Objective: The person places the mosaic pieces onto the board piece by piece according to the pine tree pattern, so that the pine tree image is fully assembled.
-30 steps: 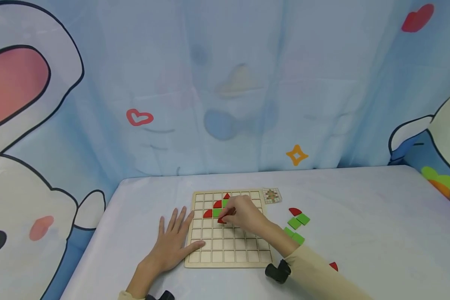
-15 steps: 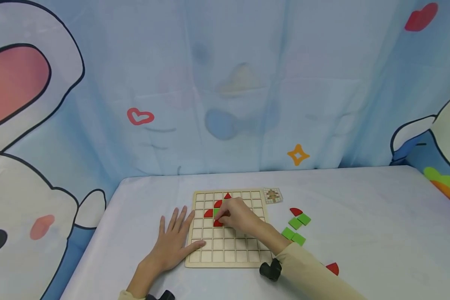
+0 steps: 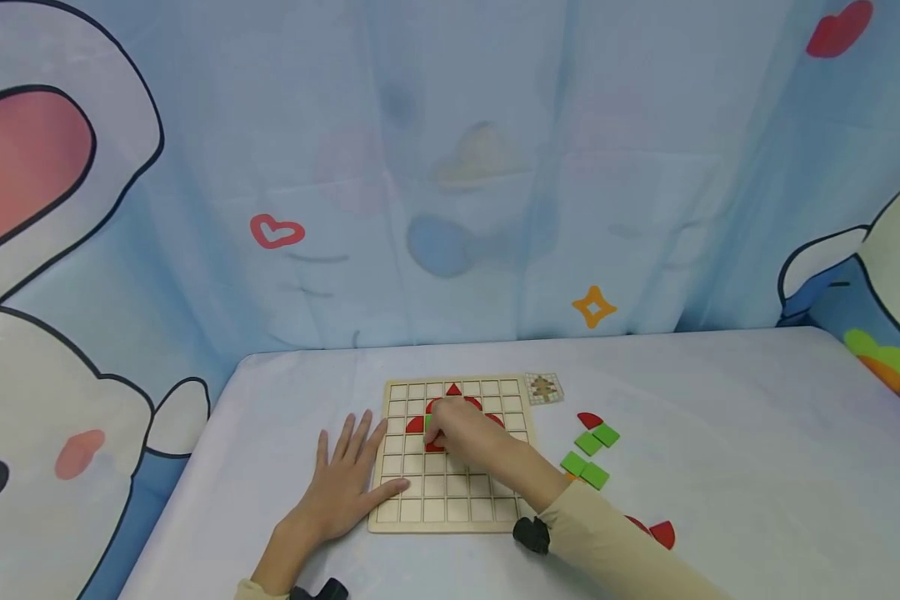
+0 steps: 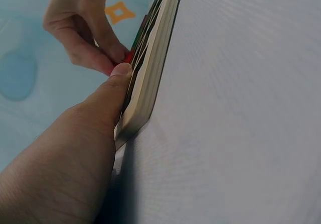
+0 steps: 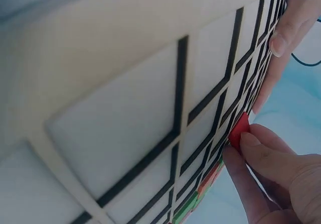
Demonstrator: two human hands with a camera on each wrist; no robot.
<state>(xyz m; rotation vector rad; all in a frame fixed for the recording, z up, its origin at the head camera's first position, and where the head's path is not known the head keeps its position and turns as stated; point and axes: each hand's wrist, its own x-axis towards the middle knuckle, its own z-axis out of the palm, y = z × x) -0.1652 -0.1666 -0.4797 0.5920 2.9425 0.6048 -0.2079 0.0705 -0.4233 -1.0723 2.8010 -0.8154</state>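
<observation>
My right hand (image 3: pixel 461 433) pinches a red tile (image 5: pixel 239 132) between thumb and fingertips, low over the grid of a wooden board (image 3: pixel 450 527). In the right wrist view the tile stands tilted, one edge right at a cell. Nearby on the board, a red triangle tile (image 3: pixel 453 389) tops a pattern of red rounded tiles (image 3: pixel 416 424) and green tiles (image 5: pixel 186 207), partly hidden by the right hand. My left hand (image 3: pixel 342 487) lies with fingers spread at the board's left edge. Its thumb (image 4: pixel 121 71) rests on the frame.
Loose green square tiles (image 3: pixel 595 475) and a red rounded tile (image 3: pixel 589 420) lie right of the board, with an orange bit under the green ones. More red tiles (image 3: pixel 663 534) sit beside the right sleeve. A small pattern card (image 3: pixel 544 388) adjoins the board's upper right corner.
The right hand has shifted slightly left with the red tile and turned over its cell. Red tiles at the pattern's right side and by the sleeve have come into view. The left hand stays put.
</observation>
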